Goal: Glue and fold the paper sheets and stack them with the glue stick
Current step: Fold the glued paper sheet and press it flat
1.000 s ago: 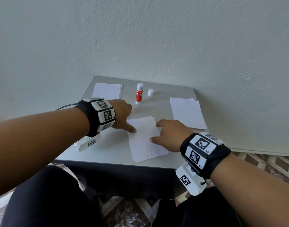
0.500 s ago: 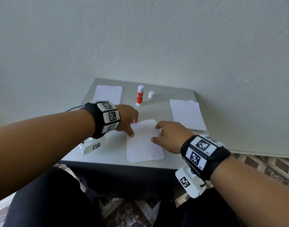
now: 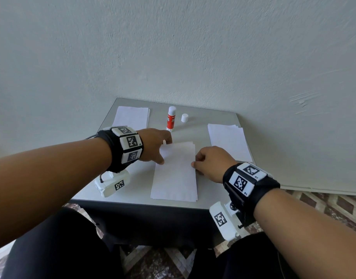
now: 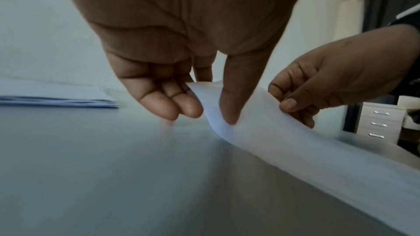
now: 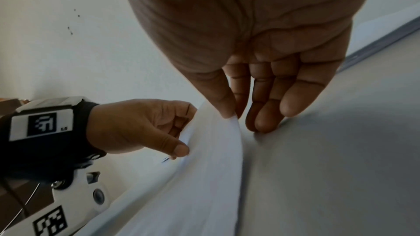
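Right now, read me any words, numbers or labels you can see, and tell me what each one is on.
"L5": on the left wrist band, beside a black-and-white marker.
"L4": same band, on another panel, small, in the head view.
"R1", "R2": on the right wrist band, small, so a likely reading.
glue stick: white print on its red label, too blurred to read.

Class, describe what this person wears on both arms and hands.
Both forearms are bare, no sleeves. Each wrist has a black band carrying white square tiles printed with black-and-white markers, plus a white camera unit hanging beneath. A thin dark cable leaves the left band. Both hands are gloveless.
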